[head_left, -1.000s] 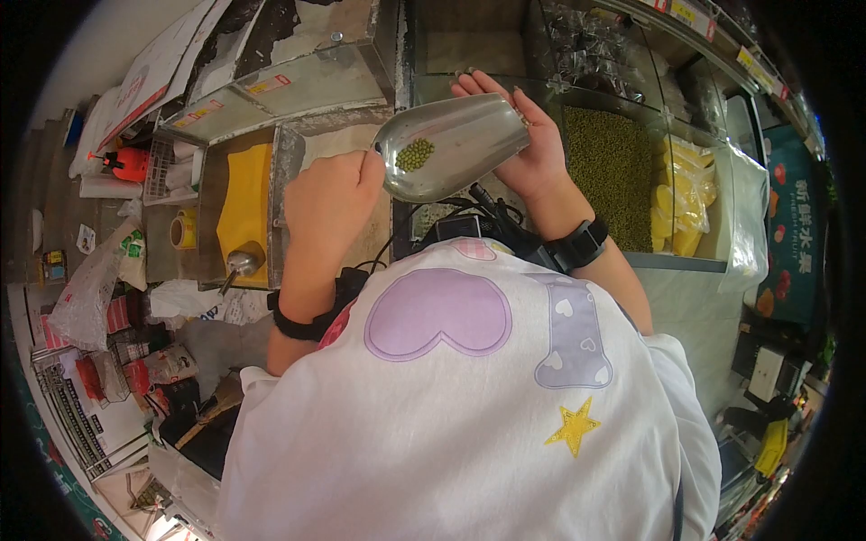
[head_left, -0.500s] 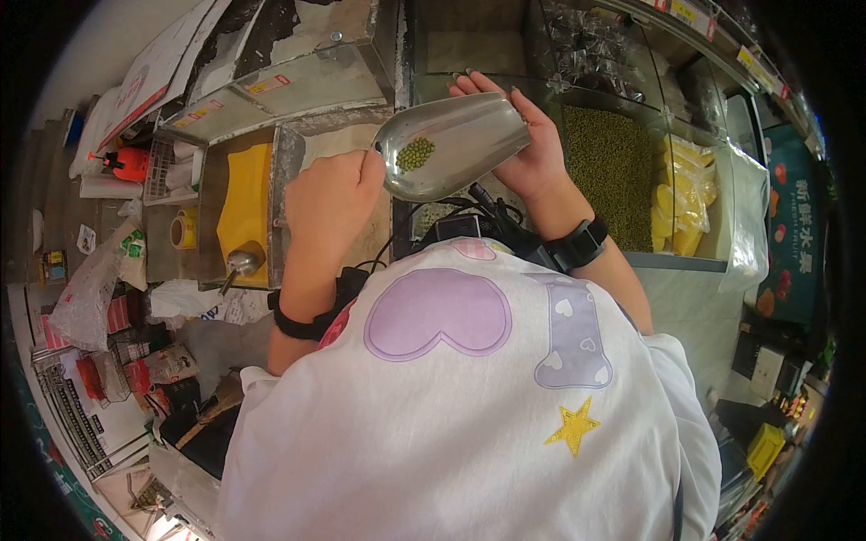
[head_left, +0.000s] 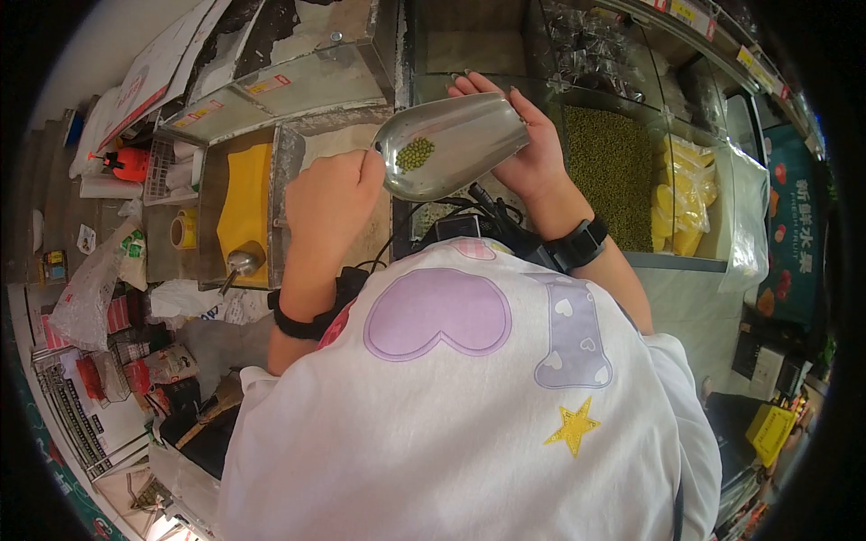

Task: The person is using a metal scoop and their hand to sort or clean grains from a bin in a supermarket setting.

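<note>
A metal scoop [head_left: 465, 135] is held level in front of my chest, with a small heap of green beans [head_left: 416, 154] lying in its left end. My left hand [head_left: 336, 194] is closed round that end, which bears the handle side. Under the scoop's open right end lies my right hand [head_left: 538, 149], palm up with fingers spread, supporting it. To the right of that hand is a bin of green beans [head_left: 607, 176].
A yellow-lined bin [head_left: 244, 203] with a small metal scoop [head_left: 242, 262] is at left. Yellow packets [head_left: 683, 194] fill a bin at right. A red spray bottle [head_left: 129, 164] and plastic bags [head_left: 90, 298] are farther left. A yellow bag-like object [head_left: 771, 433] shows at lower right.
My hands and the scoop have not visibly moved. At the lower right edge, the yellow object has shifted slightly right and up.
</note>
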Motion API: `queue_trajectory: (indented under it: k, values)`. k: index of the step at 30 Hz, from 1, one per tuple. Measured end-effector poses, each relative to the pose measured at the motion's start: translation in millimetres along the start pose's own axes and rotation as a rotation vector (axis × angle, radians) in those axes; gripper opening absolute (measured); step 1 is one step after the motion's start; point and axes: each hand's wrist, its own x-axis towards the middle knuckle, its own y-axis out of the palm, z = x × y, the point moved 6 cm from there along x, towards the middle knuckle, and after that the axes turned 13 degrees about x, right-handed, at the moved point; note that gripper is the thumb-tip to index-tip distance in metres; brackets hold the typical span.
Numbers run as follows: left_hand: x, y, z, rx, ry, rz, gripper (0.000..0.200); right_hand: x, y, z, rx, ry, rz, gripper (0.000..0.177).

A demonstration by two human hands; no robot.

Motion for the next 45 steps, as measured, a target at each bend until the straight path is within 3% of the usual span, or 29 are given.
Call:
queue_trajectory:
  k: [17,20,22,25,28,37,45]
  values:
    - [4.7,11.3,0.3,-0.078,0.02,0.046,0.039,-0.2,-2.8,4.4,-0.105,-0.039,-0.078,0.045]
    - [8.6,24.2,3.6,-0.142,0.013,0.072,0.039,1.7,-15.1,7.5,-0.014,-0.061,-0.156,0.041]
    - [9.7,29.4,6.7,-0.205,-0.041,0.124,0.039,-3.4,-45.8,16.3,0.036,-0.221,-0.551,0.035]
    - [10.8,31.5,10.9,-0.189,-0.084,0.137,0.039,6.6,-86.6,28.1,0.181,-0.233,-0.556,0.031]
    - [11.2,34.0,16.6,-0.172,-0.092,0.126,0.04,-1.9,-67.0,23.9,0.099,-0.27,-0.621,0.032]
    - [8.2,38.9,25.4,-0.112,-0.113,0.186,0.039,1.4,-35.5,20.6,0.029,-0.207,-0.251,0.04]
    - [5.9,38.4,22.3,-0.067,-0.097,0.135,0.041,4.2,-32.2,19.0,0.047,-0.174,-0.169,0.043]
